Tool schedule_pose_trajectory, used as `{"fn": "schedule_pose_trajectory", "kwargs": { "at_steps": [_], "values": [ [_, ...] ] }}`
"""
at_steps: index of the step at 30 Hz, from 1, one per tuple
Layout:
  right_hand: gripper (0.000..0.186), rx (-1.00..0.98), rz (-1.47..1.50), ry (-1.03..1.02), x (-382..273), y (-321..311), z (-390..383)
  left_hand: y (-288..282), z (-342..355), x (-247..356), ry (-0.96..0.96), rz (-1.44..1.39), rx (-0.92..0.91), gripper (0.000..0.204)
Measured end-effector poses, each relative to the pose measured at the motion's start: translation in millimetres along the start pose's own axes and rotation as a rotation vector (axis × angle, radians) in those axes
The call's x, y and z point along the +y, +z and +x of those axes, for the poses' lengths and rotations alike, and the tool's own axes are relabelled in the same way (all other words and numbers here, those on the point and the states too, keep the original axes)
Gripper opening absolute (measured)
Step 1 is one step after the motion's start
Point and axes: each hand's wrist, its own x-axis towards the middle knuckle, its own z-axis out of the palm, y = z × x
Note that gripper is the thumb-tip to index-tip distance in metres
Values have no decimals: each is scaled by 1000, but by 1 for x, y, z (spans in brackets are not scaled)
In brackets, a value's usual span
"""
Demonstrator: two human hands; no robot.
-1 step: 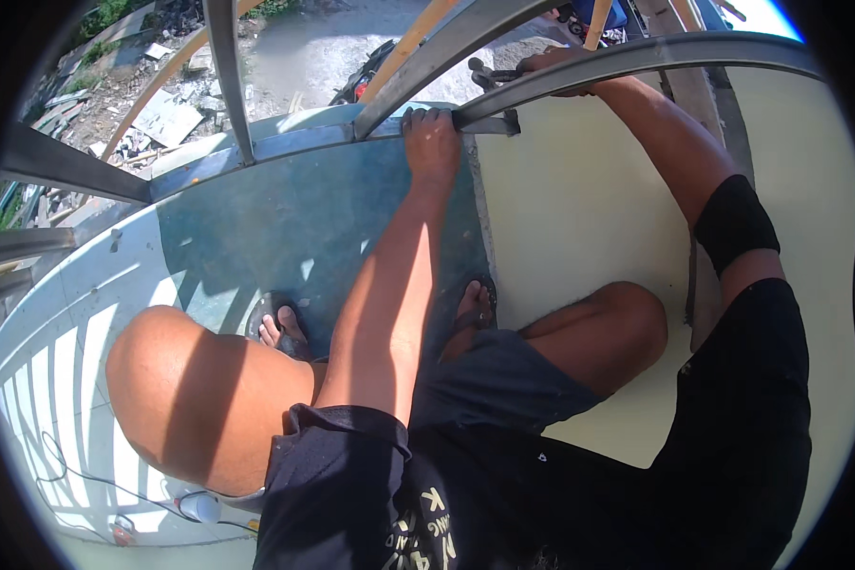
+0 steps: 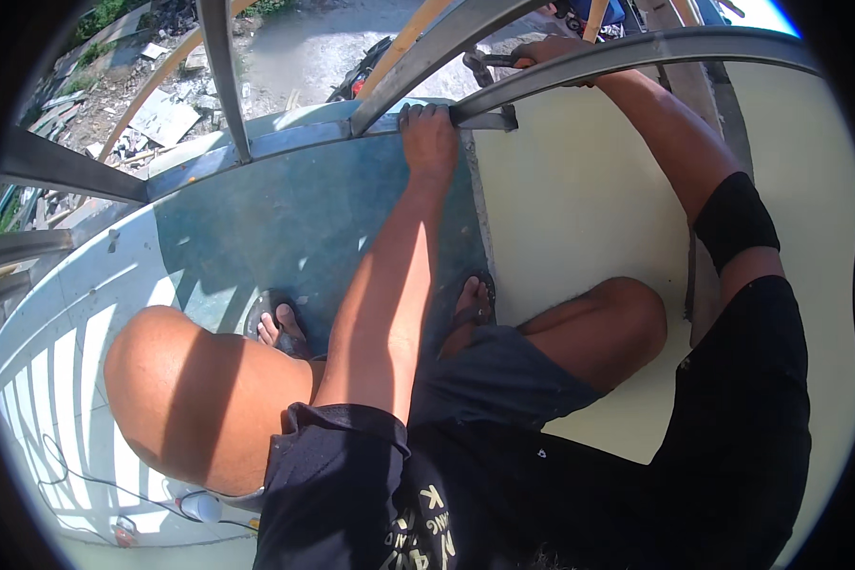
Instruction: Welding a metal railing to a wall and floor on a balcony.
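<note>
My left hand is closed over the grey metal bottom rail of a curved railing, beside a slanted metal bar. Farther right and higher, behind the curved upper bar, my right hand is closed on a hand tool with a dark metal head and a partly orange handle; the bar and my fingers hide part of it, so its exact type is unclear. The tool's head is close to the slanted metal bar.
My bare legs and sandalled feet rest on a curved ledge with a teal panel and cream panels. A black cord and a white cylindrical object lie lower left. Beyond the railing are rubble and a parked motorbike.
My right hand and the tool have shifted slightly upward, and more of the orange handle shows. My left hand stays closed on the rail, barely moved.
</note>
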Motion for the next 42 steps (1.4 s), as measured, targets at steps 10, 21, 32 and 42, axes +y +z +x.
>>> {"fn": "schedule_pose_trajectory", "kwargs": {
  "at_steps": [10, 21, 32, 42],
  "values": [
    [30, -1, -98, 23, -3, -16, -7, -1, 6, -1, -39, 5, -97, 13],
    [22, 32, 48, -23, -6, 5, 9, 1, 9, -3, -15, -5, -58, 14],
    [23, 228, 83, 1, -4, -17, -9, -3, 7, -2, -18, 5, -61, 16],
    [24, 68, 101, 53, -19, -29, -9, -6, 12, -1, -45, 11, -191, 14]
  ]
}}
